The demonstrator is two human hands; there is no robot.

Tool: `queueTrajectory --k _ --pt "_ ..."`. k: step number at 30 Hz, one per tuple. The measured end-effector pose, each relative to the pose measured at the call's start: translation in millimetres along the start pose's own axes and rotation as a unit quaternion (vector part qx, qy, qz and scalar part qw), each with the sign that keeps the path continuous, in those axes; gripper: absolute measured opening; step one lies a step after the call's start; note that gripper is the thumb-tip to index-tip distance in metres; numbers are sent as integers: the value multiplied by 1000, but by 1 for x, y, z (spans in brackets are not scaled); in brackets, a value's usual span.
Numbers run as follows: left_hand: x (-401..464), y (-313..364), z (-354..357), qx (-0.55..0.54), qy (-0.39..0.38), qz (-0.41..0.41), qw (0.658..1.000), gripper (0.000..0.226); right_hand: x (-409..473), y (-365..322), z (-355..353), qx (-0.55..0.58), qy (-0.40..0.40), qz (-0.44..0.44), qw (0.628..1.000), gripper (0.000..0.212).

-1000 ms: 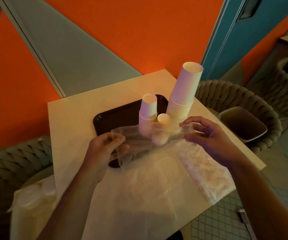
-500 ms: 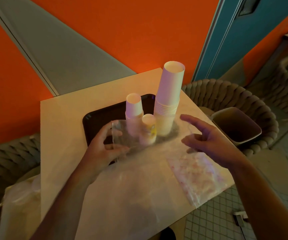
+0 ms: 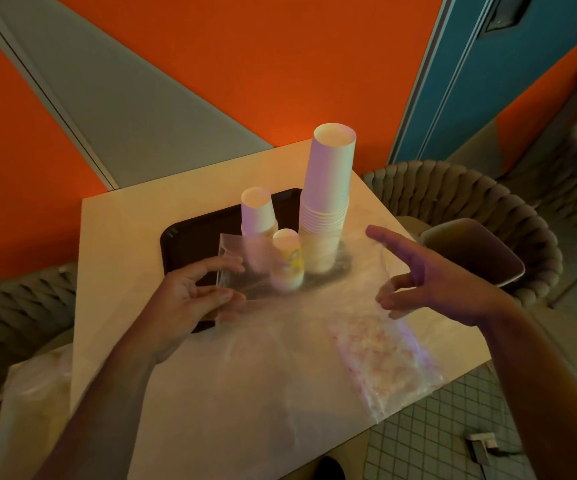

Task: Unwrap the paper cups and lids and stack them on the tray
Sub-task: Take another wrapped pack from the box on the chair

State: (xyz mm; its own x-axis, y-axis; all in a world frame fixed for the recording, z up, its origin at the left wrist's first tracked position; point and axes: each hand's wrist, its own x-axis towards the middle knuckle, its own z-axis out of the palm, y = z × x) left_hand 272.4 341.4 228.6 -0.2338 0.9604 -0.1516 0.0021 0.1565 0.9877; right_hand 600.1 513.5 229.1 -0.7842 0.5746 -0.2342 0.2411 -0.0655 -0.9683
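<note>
Right hand has let go of the clear wrapper that both hands pinched a second ago; now it hovers with fingers spread and holds nothing. Left hand still pinches the wrapper's left edge between thumb and fingers. This empty wrapper hangs in front of the cups, which stand in three stacks on the dark tray. So this pack seems done, I think. On the surface near the right hand lies one more bag, closed; its contents are unclear.
</note>
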Motion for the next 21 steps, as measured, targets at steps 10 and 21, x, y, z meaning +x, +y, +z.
queueTrajectory --k 10,21 --pt "2 6 1 12 -51 -33 998 81 -3 4 -13 26 27 -34 999 95" --pt "0 14 3 -62 -89 -44 993 97 -7 10 -10 80 36 -70 994 81"
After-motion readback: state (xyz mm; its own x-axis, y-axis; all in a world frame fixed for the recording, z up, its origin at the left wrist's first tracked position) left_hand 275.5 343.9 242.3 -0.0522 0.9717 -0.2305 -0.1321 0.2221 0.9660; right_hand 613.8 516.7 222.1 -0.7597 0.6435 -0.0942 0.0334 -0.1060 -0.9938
